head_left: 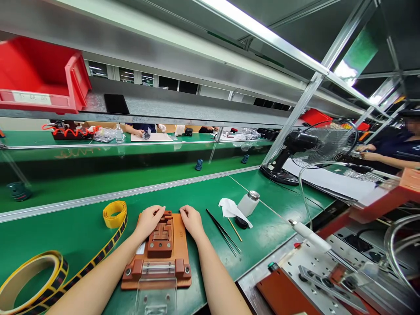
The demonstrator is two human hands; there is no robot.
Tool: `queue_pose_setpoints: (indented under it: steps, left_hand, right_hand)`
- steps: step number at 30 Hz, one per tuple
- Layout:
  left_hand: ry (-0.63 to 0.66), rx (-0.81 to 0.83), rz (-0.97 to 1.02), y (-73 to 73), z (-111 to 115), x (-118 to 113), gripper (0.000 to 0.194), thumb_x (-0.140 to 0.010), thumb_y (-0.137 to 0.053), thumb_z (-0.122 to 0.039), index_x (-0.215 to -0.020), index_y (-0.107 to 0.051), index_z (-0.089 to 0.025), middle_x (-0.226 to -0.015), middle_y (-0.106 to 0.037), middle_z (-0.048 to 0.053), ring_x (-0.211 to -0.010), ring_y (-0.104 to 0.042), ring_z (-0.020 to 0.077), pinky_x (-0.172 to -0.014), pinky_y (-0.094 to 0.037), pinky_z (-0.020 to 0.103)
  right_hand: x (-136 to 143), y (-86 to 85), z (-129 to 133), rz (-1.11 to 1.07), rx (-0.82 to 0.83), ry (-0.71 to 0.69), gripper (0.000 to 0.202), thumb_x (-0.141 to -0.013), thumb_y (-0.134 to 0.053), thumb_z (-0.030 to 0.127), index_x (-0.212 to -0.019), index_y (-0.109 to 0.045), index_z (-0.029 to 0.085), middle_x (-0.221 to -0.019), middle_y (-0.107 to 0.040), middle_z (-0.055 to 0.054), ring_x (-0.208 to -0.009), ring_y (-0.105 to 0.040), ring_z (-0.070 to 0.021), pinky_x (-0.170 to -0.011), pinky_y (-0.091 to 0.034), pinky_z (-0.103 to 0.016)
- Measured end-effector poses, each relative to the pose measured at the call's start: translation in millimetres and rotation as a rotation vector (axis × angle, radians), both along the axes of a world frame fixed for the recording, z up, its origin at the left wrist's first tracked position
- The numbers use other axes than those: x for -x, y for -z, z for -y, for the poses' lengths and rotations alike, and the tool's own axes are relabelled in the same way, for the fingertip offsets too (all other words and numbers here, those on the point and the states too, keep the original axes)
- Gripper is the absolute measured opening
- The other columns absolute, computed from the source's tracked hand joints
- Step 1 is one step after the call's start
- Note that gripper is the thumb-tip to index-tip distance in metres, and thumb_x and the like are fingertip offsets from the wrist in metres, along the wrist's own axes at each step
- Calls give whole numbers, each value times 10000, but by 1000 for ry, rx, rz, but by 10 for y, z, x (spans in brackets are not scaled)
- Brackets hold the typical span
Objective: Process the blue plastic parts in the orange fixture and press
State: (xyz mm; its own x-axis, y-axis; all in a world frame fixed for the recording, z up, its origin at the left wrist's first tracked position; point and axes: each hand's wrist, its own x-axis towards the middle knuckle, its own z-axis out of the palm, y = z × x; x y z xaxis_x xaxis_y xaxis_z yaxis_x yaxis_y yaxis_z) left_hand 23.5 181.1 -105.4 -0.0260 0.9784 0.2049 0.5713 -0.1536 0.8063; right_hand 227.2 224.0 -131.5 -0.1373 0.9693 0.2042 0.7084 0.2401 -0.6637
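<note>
Lying flat on the green surface (pixel 203 194), directly in front of the person, is the fixture (pixel 182 251). Its long axis runs away from the person; the block (pixel 159 248) sits toward the far end, and the clear cover (pixel 155 296) extends from the near end, folded back toward the person. Left grip (pixel 149 224): fingers loosely curled at the far left of the fixture, beside the block; whether they clasp it cannot be told. Right grip (pixel 193 222): partly curled at the far right corner; firm hold likewise cannot be determined. To the left, a strip (pixel 106 248) joins a small roll (pixel 114 215) and a large roll (pixel 61 263). To the right lie tweezers (pixel 214 221), a stick (pixel 235 229) and a wipe (pixel 229 207), with a bottle (pixel 248 204) standing tilted in view beyond. Farther right stands a fan (pixel 299 141).
</note>
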Motion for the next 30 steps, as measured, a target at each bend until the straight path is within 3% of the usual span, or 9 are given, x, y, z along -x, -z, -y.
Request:
queue_pose_setpoints:
  steps: [30]
  left_hand:
    - [20, 22, 0, 12, -6, 0, 490, -931, -417, -591, -753, -689, -224, -845, -753, 35, -828, -654, 236, -750, -424, 307]
  right_hand:
    - [-11, 23, -17, -12, 4, -4, 229, -971, -497, 231, -881, -707, 216, -936, -745, -39, -870, -668, -200, -730, -419, -270]
